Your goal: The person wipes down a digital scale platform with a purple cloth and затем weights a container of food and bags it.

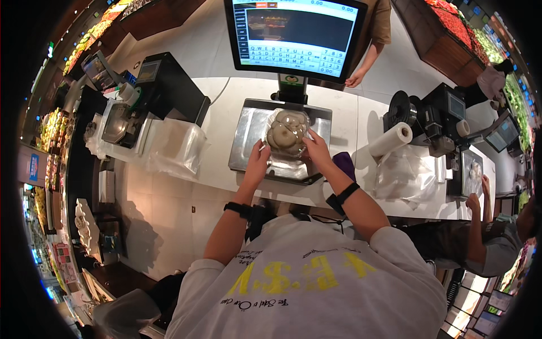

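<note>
A clear plastic tray of round, pale brown mushrooms (pixel 286 133), its wrap shiny, sits over the metal platform of a weighing scale (pixel 247 142). My left hand (pixel 257 160) is at the tray's lower left edge, with a small white thing at its fingertips. My right hand (pixel 317 148) has its fingers on the tray's right edge. Whether the tray rests fully on the platform cannot be told. Above the scale stands a lit touch screen (pixel 296 38) with a keyboard display.
Plastic bags (pixel 178 144) and a black machine (pixel 169 84) lie left on the white counter (pixel 220 91). To the right are a plastic roll (pixel 390 139), more bags (pixel 406 173) and a purple cloth (pixel 345 164). One person stands beyond the screen; another works at far right.
</note>
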Available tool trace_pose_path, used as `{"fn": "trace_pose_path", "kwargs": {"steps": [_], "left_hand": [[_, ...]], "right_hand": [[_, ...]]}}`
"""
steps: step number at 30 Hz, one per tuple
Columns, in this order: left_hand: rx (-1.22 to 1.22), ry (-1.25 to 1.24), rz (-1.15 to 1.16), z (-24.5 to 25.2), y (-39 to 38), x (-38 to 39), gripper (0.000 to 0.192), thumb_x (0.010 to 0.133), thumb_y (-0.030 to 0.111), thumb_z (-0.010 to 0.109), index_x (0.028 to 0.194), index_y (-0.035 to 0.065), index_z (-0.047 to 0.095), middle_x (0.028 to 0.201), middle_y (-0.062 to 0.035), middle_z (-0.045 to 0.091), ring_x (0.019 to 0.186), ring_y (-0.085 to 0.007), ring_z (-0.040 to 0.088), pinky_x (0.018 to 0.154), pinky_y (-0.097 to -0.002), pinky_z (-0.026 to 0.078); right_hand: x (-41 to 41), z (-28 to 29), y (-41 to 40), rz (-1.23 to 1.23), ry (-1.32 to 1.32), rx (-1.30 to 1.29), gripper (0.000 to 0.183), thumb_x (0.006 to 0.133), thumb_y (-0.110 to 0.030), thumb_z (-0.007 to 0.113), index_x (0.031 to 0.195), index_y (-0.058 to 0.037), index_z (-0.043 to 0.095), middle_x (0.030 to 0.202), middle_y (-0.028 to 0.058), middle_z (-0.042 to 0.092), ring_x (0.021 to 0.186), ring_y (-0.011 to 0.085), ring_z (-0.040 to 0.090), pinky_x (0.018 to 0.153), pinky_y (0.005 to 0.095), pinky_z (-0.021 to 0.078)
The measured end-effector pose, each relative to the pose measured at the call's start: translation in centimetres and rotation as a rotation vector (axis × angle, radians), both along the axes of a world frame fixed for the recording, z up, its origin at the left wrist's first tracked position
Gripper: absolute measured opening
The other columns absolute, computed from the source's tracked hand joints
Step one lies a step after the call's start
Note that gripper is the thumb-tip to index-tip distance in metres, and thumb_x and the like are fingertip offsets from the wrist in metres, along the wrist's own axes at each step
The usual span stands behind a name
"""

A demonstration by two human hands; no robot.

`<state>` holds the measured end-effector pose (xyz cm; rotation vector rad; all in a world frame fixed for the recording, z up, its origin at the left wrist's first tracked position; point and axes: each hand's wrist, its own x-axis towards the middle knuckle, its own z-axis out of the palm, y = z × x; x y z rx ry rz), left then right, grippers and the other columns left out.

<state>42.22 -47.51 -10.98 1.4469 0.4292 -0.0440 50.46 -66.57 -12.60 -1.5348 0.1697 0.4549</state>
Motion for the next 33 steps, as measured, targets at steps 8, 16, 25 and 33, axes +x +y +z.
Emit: {"fn": "trace_pose_path", "kwargs": {"steps": [8,16,25,33], "left_hand": [[0.138,0.083,-0.286,-2.4,6.4,0.4,0.054,0.091,0.024,0.058,0.136,0.0002,0.039,0.121,-0.018,0.055,0.11,-0.0207,0.053,0.093,-0.0307,0.042],[0.196,0.061,-0.404,-1.9,11.7,-3.9,0.037,0.093,0.021,0.055,0.12,-0.0034,0.052,0.108,-0.0114,0.062,0.101,-0.0164,0.058,0.088,-0.0287,0.045],[0.182,0.023,-0.432,-2.6,16.8,-5.5,0.037,0.095,0.023,0.052,0.121,-0.003,0.052,0.11,-0.012,0.062,0.1,-0.0176,0.058,0.089,-0.0294,0.044],[0.164,0.029,-0.385,-2.3,19.0,-7.3,0.036,0.095,0.022,0.051,0.121,-0.0031,0.052,0.111,-0.0129,0.062,0.1,-0.0183,0.059,0.087,-0.0304,0.045]], "right_hand": [[1.0,-3.2,2.7,0.073,-0.432,-0.596,0.042,0.086,-0.027,0.061,0.119,-0.001,0.058,0.1,0.0177,0.061,0.087,0.0288,0.062,0.075,0.0337,0.05],[4.8,8.2,4.6,-0.083,-1.047,-0.784,0.017,0.083,-0.012,0.058,0.097,-0.002,0.062,0.098,0.0148,0.06,0.091,0.032,0.058,0.078,0.0387,0.0481],[11.8,16.7,12.4,-0.085,-1.44,-1.113,0.035,0.079,-0.011,0.061,0.113,-0.0036,0.058,0.128,0.0169,0.048,0.121,0.0321,0.043,0.097,0.0424,0.0383],[12.9,18.8,15.9,-0.101,-1.472,-1.346,0.059,0.08,-0.014,0.062,0.136,-0.0154,0.042,0.144,0.0163,0.033,0.136,0.0309,0.026,0.108,0.0438,0.0266]]}}
